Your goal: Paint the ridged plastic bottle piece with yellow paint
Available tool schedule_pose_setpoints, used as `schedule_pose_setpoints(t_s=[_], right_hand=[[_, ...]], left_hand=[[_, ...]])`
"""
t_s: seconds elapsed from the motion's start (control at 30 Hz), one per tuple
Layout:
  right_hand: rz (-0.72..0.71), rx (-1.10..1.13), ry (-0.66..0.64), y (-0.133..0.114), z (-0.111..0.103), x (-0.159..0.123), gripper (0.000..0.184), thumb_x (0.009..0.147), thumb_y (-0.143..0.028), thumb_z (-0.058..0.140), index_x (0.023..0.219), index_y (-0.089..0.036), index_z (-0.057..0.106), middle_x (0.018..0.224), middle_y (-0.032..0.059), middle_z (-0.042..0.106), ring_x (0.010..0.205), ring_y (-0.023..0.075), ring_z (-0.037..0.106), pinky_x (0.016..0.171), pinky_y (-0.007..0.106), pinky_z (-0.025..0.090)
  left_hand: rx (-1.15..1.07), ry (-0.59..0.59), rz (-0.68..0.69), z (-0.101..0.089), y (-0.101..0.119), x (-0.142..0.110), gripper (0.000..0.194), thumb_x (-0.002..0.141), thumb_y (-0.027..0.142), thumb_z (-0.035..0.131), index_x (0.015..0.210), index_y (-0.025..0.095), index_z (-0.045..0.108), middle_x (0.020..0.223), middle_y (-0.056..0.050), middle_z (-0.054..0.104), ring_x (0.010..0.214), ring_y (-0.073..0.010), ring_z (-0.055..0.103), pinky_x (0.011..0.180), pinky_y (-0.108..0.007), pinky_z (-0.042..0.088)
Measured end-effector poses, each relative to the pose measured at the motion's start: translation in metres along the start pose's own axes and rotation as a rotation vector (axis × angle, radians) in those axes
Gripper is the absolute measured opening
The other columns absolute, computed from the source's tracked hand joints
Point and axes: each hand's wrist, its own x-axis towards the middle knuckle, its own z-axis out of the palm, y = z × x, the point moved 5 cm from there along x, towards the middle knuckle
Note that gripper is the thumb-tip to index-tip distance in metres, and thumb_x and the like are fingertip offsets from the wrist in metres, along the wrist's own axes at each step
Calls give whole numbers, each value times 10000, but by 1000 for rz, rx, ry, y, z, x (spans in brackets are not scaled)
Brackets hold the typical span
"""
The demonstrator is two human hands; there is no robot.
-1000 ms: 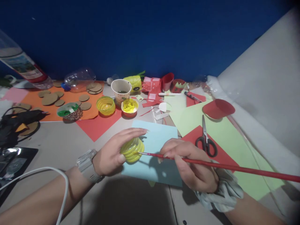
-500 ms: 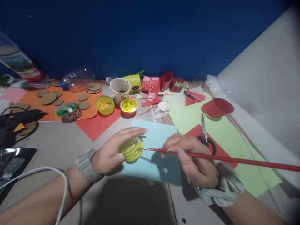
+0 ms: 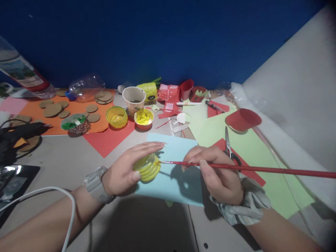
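Note:
My left hand (image 3: 124, 168) is closed around a ribbed plastic bottle piece (image 3: 148, 172) coated in yellow paint, with a clear patch on its upper side. Thumb and fingers grip it from the left, above a light blue paper sheet (image 3: 181, 189). In my right hand (image 3: 216, 171) is a long red-handled paintbrush (image 3: 275, 169), pinched near the ferrule. Its tip touches the painted piece's upper right edge. Farther back stands a small tub of yellow paint (image 3: 144, 118), and next to it a yellow-painted plastic cup (image 3: 117, 117).
A patterned paper cup (image 3: 133, 98) holding dark liquid stands behind the paint. Scissors (image 3: 229, 143) lie on red and green paper at right. Cardboard discs (image 3: 52, 110) rest on orange paper at left, near a glue gun (image 3: 19, 131). A white cable (image 3: 70, 210) crosses my left forearm.
The brush tip has moved slightly up along the yellow piece's edge, and the handle's far end has risen with my right hand. My left hand stays almost still.

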Motion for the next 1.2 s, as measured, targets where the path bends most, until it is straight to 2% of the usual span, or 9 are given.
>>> schedule_pose_setpoints(t_s=[0.37,0.5,0.73,0.9,1.03,1.2], right_hand=[[9,29,0,4,0,1,198,991,-85,469,1073,-213,596,942,38,646,904,174,661,820,332,536],[15,18,3,7,-1,1,191,995,-89,471,1074,-215,591,955,38,644,923,170,661,824,324,534],[29,60,62,6,-2,3,172,1023,-137,458,1033,-220,608,883,27,654,827,168,663,753,327,536],[82,163,170,5,-4,9,191,1035,-182,461,931,-217,618,776,8,667,697,162,657,647,315,538],[110,192,160,3,0,11,192,1031,-187,487,912,-218,635,751,-5,683,676,144,678,648,296,560],[278,330,218,14,4,8,187,1020,-277,547,853,-234,620,716,-25,713,643,130,693,613,259,577]], left_hand=[[-25,-5,-2,0,-1,0,823,946,767,298,1455,170,548,1499,-146,550,1390,-336,512,1172,-415,378],[-56,2,-5,2,-2,0,744,1003,684,241,1445,178,562,1489,-132,564,1396,-318,510,1193,-421,356],[-34,12,-17,2,-2,-1,709,1019,647,249,1446,174,560,1485,-134,566,1395,-310,509,1194,-424,355],[-19,9,-32,1,-4,-2,747,1003,682,248,1444,166,560,1480,-148,568,1382,-325,519,1179,-433,371],[-9,8,-33,1,-3,-2,763,997,694,244,1440,160,562,1475,-144,574,1377,-318,523,1177,-411,371],[-14,5,-28,1,-3,-1,751,1003,682,244,1432,159,569,1464,-148,583,1369,-315,529,1171,-412,376]])
